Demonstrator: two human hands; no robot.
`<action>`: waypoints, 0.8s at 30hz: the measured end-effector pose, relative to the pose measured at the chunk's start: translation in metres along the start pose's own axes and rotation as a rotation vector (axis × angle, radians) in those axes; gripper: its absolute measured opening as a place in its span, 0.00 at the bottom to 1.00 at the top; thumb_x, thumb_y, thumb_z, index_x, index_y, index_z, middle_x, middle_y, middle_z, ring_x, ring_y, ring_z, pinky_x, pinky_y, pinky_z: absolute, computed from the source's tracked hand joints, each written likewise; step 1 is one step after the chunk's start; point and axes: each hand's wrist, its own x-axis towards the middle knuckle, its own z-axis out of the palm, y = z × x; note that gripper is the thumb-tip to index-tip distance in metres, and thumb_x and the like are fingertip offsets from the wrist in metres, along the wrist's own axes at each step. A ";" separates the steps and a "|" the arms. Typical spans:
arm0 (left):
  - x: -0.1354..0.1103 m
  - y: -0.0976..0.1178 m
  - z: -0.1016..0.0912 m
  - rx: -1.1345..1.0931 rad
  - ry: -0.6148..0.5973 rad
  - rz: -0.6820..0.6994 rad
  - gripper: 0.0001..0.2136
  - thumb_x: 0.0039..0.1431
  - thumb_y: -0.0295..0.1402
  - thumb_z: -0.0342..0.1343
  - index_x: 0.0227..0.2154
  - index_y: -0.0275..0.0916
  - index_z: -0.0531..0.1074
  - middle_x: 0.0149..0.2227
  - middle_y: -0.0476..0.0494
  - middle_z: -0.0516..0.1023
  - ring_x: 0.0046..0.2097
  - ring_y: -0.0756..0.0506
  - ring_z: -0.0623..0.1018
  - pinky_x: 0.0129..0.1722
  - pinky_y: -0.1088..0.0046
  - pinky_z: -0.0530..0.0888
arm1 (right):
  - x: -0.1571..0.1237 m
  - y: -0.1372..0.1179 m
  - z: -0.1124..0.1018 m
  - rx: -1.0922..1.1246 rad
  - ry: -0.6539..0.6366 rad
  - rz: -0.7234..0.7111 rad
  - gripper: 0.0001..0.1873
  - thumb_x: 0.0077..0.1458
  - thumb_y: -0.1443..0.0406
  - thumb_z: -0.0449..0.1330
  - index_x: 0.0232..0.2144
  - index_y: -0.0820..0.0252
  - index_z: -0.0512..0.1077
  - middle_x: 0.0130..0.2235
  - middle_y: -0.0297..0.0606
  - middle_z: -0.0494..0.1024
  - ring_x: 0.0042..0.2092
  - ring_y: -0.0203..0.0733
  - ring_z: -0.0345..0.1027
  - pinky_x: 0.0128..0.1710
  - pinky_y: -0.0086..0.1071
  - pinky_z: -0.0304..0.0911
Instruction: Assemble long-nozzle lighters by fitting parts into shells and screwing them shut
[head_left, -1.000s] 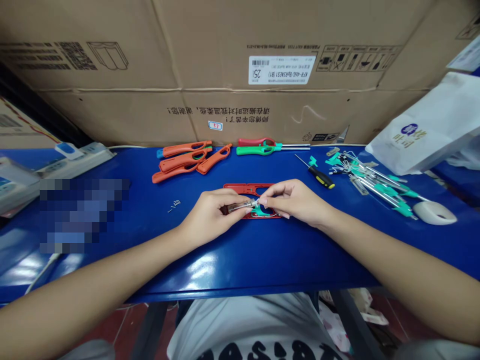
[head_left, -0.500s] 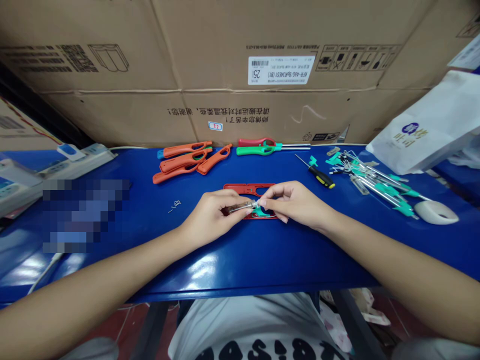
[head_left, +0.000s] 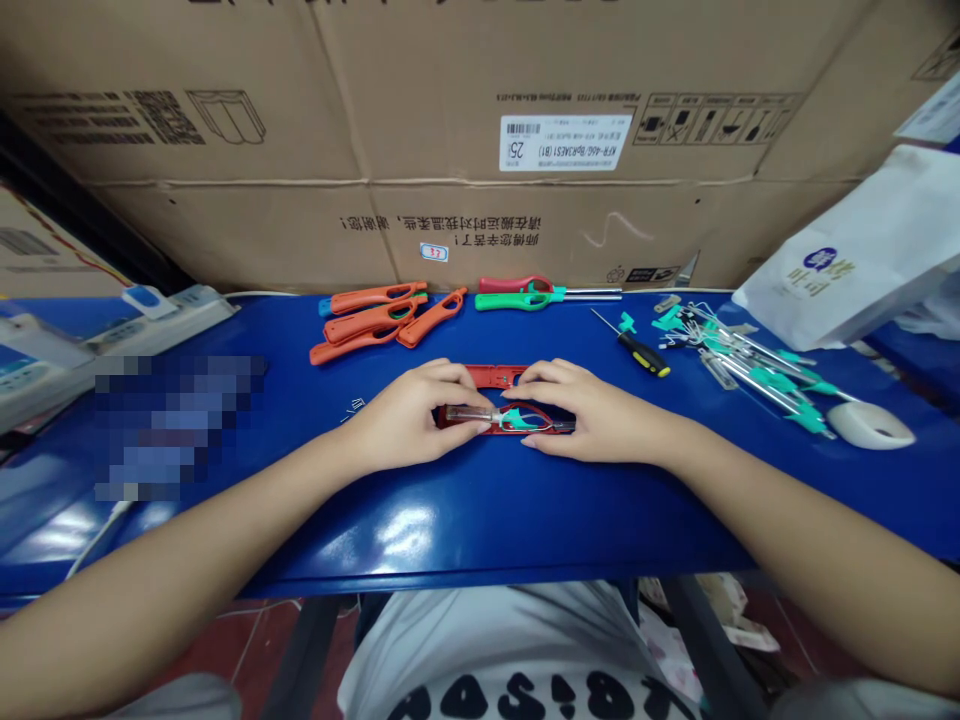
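A red lighter casing half (head_left: 555, 410) lies open side up on the blue table between my hands. Inside it sit a clear fuel tank (head_left: 469, 414), a teal trigger (head_left: 516, 420) and a thin wire. My left hand (head_left: 401, 415) grips the casing's left end, thumb at the near side and fingers at the far side, around the tank. On the right end, my right hand (head_left: 611, 415) holds the casing the same way, near its dark tip. Just beyond, partly covered by my fingers, lies the other red casing half (head_left: 491, 376).
Orange lighter casings (head_left: 367, 325) lie back left, with red and green lighter pieces (head_left: 517, 300) beside them. A screwdriver (head_left: 641, 355), metal tubes with teal parts (head_left: 765, 375) and a white bag (head_left: 847, 250) are rightward. Small screws (head_left: 354, 408) rest by my left wrist. A cardboard box (head_left: 420, 130) stands behind.
My right hand has let go of its pinch beside the tank's end and moved right to the casing's end. The tank and trigger now lie lower, within the casing half.
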 end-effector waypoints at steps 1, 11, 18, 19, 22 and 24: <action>0.000 0.000 -0.001 0.011 -0.029 0.005 0.09 0.63 0.32 0.61 0.44 0.42 0.82 0.39 0.44 0.81 0.41 0.46 0.77 0.43 0.70 0.74 | 0.000 0.001 0.001 -0.013 -0.020 -0.002 0.25 0.60 0.59 0.65 0.58 0.55 0.73 0.54 0.47 0.73 0.56 0.53 0.66 0.57 0.50 0.63; 0.000 0.000 -0.004 0.066 -0.096 -0.020 0.10 0.61 0.30 0.61 0.44 0.42 0.80 0.37 0.44 0.82 0.39 0.45 0.77 0.41 0.70 0.73 | 0.000 0.001 -0.005 -0.037 -0.071 0.003 0.20 0.62 0.61 0.62 0.55 0.56 0.75 0.52 0.48 0.72 0.54 0.52 0.67 0.55 0.47 0.65; 0.000 -0.003 -0.004 0.021 -0.089 -0.030 0.07 0.62 0.32 0.62 0.41 0.42 0.82 0.38 0.44 0.84 0.41 0.44 0.79 0.43 0.68 0.74 | 0.001 0.000 -0.006 -0.025 -0.086 0.008 0.20 0.61 0.63 0.62 0.55 0.57 0.75 0.51 0.48 0.73 0.53 0.52 0.68 0.54 0.47 0.66; 0.000 -0.004 -0.005 0.012 -0.084 -0.025 0.07 0.62 0.33 0.62 0.41 0.43 0.83 0.38 0.44 0.84 0.41 0.44 0.79 0.43 0.68 0.74 | 0.000 0.000 -0.006 -0.019 -0.082 0.009 0.20 0.61 0.63 0.62 0.55 0.57 0.75 0.51 0.48 0.73 0.53 0.52 0.69 0.55 0.47 0.66; 0.001 -0.005 -0.005 -0.013 -0.073 0.005 0.07 0.64 0.34 0.61 0.41 0.43 0.83 0.39 0.43 0.85 0.41 0.44 0.80 0.46 0.67 0.74 | -0.001 0.002 -0.008 0.022 -0.074 -0.001 0.20 0.62 0.59 0.62 0.56 0.55 0.75 0.52 0.47 0.74 0.54 0.52 0.69 0.56 0.47 0.66; 0.001 -0.006 -0.005 -0.015 -0.068 0.014 0.07 0.64 0.34 0.61 0.40 0.44 0.84 0.39 0.43 0.85 0.41 0.45 0.80 0.46 0.67 0.74 | -0.002 0.004 -0.010 0.056 -0.079 -0.007 0.19 0.64 0.59 0.59 0.56 0.54 0.75 0.53 0.46 0.74 0.55 0.51 0.69 0.57 0.46 0.65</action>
